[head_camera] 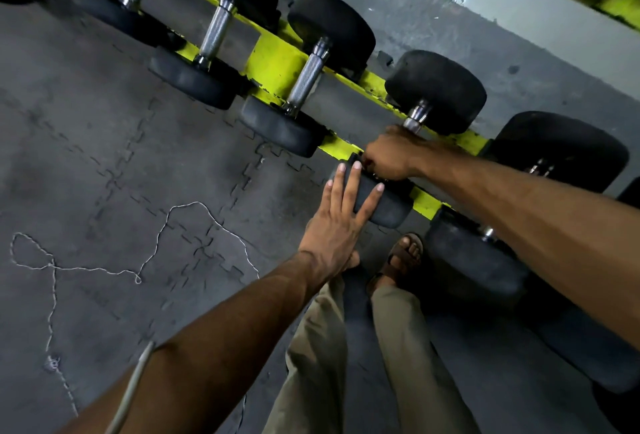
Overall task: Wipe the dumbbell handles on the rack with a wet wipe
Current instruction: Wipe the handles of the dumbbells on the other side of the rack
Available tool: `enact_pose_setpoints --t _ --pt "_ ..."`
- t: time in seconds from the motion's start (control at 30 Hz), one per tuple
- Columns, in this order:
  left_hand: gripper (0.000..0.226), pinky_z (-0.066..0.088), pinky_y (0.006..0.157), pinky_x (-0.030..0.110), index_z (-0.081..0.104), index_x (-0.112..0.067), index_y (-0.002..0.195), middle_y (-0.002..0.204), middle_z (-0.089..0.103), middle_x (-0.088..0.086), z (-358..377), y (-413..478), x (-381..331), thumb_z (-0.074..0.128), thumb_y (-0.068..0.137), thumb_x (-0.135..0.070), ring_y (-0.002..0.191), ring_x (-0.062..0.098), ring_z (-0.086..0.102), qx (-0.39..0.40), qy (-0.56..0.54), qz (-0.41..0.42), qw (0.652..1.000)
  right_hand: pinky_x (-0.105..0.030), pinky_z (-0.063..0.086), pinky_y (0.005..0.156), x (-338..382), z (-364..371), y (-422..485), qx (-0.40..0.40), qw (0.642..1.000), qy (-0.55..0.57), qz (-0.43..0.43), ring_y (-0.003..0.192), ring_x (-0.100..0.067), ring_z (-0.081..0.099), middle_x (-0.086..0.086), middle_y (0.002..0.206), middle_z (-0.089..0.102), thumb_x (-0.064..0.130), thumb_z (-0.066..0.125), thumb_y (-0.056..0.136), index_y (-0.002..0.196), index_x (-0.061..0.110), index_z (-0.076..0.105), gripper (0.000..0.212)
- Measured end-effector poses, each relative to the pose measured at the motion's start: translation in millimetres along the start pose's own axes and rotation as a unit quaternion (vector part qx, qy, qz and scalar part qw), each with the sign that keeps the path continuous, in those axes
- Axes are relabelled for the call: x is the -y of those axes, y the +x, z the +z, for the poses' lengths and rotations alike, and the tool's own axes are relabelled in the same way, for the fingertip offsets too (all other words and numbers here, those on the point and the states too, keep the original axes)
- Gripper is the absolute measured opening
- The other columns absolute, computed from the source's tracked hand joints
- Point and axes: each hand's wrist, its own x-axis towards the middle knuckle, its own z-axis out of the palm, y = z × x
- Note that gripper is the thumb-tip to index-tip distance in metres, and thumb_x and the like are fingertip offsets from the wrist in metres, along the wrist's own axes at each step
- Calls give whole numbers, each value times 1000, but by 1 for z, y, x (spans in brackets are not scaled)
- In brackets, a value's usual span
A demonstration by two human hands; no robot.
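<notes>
One dumbbell handle (pixel 417 118) is gripped by the right hand (pixel 391 156). Its fingers are curled round the bar, so that only a short chrome stub is left showing next to the far head (pixel 436 90). Whether a wipe is pressed inside that fist cannot be told. The near head (pixel 388 206) of the same dumbbell is touched by the left hand (pixel 341 215), which is laid flat on the black rubber with fingers straight and spread; nothing is grasped by it. The dumbbell is seated across the yellow rack (pixel 273 59), in a row with its neighbours. To its left, three more are racked, their knurled handles (pixel 306 80) bare and shining. To its right, another dumbbell (pixel 474 260) is partly hidden by the right forearm. Grey interlocking floor mats (pixel 104 121) are seen before the rack, and a thin white string (pixel 104 269) is strewn in loops across them. Khaki trousers (pixel 322 347) and a brown sandal (pixel 401 257) are seen below the hands, near the rack's front rail. A grey cord (pixel 131 388) is seen lying along the left forearm.
</notes>
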Motion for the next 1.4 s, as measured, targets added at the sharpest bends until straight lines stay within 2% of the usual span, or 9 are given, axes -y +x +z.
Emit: enact_pose_setpoints --t 0.13,0.37,0.47,0.6,0.73,0.9,1.07,1.23,1.4 --pt "144 16 126 61 -29 -13 160 160 -32 38 2 1 2 75 70 -56 153 57 -18 -2 3 0 1000 -42 32 107 -13 5 -3 -73 994 -75 34 104 -31 67 -8 97 74 29 54 88 97 18 72 22" --pt "146 14 127 61 -27 -14 161 160 -33 37 -1 1 2 78 68 -54 153 57 -17 9 2 3 1000 -46 41 101 13 -13 24 124 989 23 71 119 -30 63 -9 126 68 32 49 94 107 18 69 28" --pt "147 15 127 61 -27 -14 161 159 -34 37 -1 1 3 78 67 -55 153 57 -17 9 2 0 1000 -49 39 103 13 -16 30 145 987 15 70 119 -31 62 -10 126 67 31 50 93 103 19 66 22" --pt "147 15 127 61 -27 -14 161 160 -33 37 0 1 1 78 68 -57 153 57 -18 9 3 -1 1000 -40 36 99 9 -11 0 38 998 -47 16 113 -32 59 -10 113 69 33 49 96 107 23 70 26" --pt "147 14 127 61 -28 -14 161 159 -34 37 2 1 4 79 69 -57 153 57 -18 17 0 5 1000 -39 45 84 3 2 -13 -72 997 -11 -18 97 -34 56 -7 98 63 30 50 88 95 24 67 19" --pt "146 13 127 62 -25 -14 162 160 -33 36 -1 1 3 80 68 -56 153 57 -17 14 -6 2 1000 -39 41 64 17 19 -27 -164 980 90 65 95 -36 59 -10 101 50 23 48 96 97 14 61 16" --pt "151 13 127 61 -26 -15 162 161 -33 36 -1 1 4 82 66 -57 154 57 -16 14 -8 -1 1000 -41 48 66 24 50 -38 -238 913 289 163 85 -35 62 -4 98 59 17 63 86 88 21 57 8" --pt "147 15 126 61 -25 -14 162 160 -34 36 -2 0 3 80 67 -56 154 57 -15 13 -3 -2 1000 -31 42 69 39 72 -41 -283 771 462 333 86 -24 66 -4 91 72 20 77 84 88 13 64 15" --pt "148 15 126 61 -28 -13 161 160 -33 37 -3 0 3 79 68 -56 153 57 -15 7 -1 -1 1000 -18 35 56 36 79 -34 -274 657 577 400 74 -13 59 1 79 66 14 74 86 86 13 66 8"
